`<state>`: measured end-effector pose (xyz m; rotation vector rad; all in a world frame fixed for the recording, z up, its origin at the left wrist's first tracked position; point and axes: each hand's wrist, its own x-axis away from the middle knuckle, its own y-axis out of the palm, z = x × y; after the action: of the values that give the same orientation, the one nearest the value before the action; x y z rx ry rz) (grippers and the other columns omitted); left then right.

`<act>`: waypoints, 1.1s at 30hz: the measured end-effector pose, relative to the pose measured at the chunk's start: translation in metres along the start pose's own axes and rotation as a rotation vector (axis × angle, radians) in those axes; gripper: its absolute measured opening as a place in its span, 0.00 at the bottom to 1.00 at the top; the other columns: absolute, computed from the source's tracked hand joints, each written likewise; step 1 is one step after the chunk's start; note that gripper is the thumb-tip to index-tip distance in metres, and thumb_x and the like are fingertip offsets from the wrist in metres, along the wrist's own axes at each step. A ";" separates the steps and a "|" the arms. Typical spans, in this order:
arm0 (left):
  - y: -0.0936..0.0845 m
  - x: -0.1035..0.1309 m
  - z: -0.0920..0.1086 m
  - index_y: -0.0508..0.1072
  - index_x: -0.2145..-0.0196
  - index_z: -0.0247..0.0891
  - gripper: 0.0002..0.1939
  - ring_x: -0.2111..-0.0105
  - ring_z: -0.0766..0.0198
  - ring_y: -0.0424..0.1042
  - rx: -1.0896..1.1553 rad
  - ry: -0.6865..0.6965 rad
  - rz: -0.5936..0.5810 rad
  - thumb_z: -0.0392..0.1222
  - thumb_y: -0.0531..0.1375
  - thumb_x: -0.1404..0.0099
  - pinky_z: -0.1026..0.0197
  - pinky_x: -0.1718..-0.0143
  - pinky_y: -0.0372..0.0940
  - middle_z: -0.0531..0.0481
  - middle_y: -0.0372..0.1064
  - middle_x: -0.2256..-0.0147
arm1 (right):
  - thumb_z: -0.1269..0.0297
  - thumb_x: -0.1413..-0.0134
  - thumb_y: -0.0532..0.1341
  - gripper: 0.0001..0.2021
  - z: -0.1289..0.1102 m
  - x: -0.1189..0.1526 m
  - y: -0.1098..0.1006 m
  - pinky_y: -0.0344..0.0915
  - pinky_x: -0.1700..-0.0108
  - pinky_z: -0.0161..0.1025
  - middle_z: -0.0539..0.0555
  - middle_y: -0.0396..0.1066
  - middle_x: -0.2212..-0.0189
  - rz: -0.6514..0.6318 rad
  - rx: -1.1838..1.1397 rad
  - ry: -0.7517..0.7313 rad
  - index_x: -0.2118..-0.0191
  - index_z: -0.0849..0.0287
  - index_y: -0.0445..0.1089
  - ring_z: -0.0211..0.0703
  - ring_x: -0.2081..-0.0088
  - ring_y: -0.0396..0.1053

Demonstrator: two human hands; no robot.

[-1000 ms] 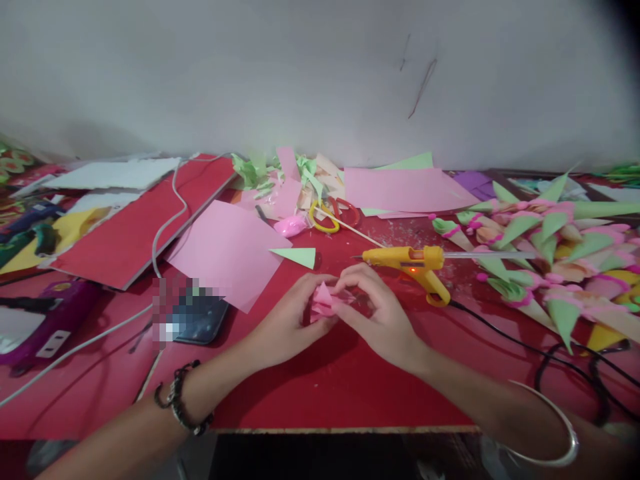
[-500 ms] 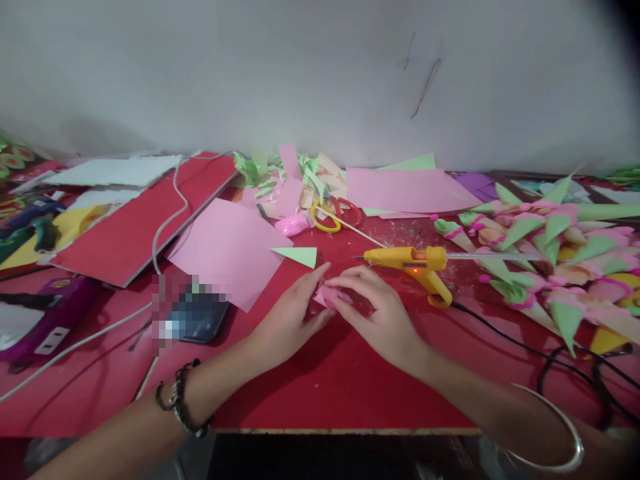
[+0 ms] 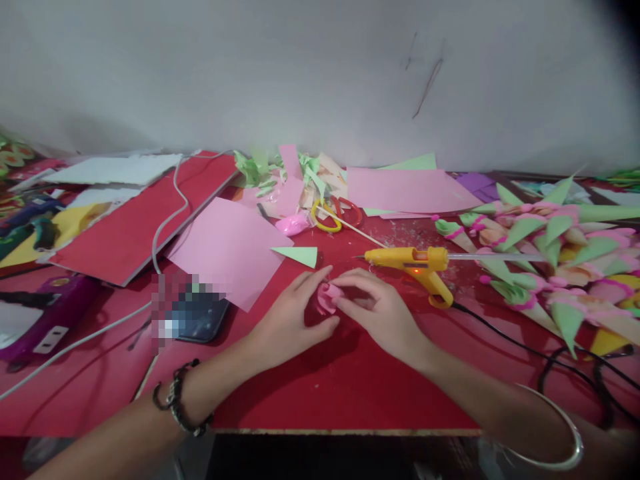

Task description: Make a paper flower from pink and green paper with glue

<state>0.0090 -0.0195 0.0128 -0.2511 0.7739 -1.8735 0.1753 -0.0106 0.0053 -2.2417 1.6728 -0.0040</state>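
Observation:
A small curled pink paper piece [image 3: 327,299] is pinched between the thumb and fingers of my right hand [image 3: 383,310]. My left hand [image 3: 293,323] is beside it on the left, thumb and fingers apart around the piece; its fingertips are close to the paper. Just beyond my left hand lies a green paper triangle [image 3: 300,256]. A yellow glue gun [image 3: 413,259] with a lit orange light rests past my right hand, a clear stick in its back.
A pink sheet [image 3: 230,250] and a phone [image 3: 200,319] lie at left, near a purple power strip [image 3: 55,313]. Scissors [image 3: 327,217] and paper scraps [image 3: 287,177] are behind. Pink-and-green paper flowers [image 3: 555,247] fill the right. A black cord [image 3: 500,333] trails there.
The pink piece has turned, and its curled end now shows. My left thumb has moved down, away from the piece, and the left fingers have spread; my right hand still pinches it.

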 end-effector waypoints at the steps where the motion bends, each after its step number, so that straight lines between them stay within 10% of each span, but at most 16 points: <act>1: -0.001 0.000 0.001 0.54 0.45 0.41 0.29 0.51 0.57 0.61 0.029 0.002 -0.002 0.41 0.58 0.44 0.52 0.50 0.59 0.44 0.59 0.49 | 0.69 0.52 0.59 0.07 0.001 -0.001 0.000 0.67 0.61 0.36 0.52 0.66 0.66 0.003 -0.028 0.000 0.64 0.57 0.69 0.39 0.62 0.67; 33: -0.005 -0.001 0.000 0.67 0.58 0.39 0.10 0.60 0.64 0.66 0.021 0.085 0.253 0.38 0.54 0.38 0.62 0.59 0.61 0.48 0.67 0.61 | 0.58 0.47 0.55 0.16 -0.009 0.010 -0.004 0.65 0.61 0.38 0.54 0.65 0.57 -0.026 0.085 -0.214 0.53 0.53 0.66 0.41 0.61 0.66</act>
<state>0.0056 -0.0175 0.0164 -0.0569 0.8041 -1.6601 0.1800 -0.0215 0.0133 -2.1182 1.5024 0.1505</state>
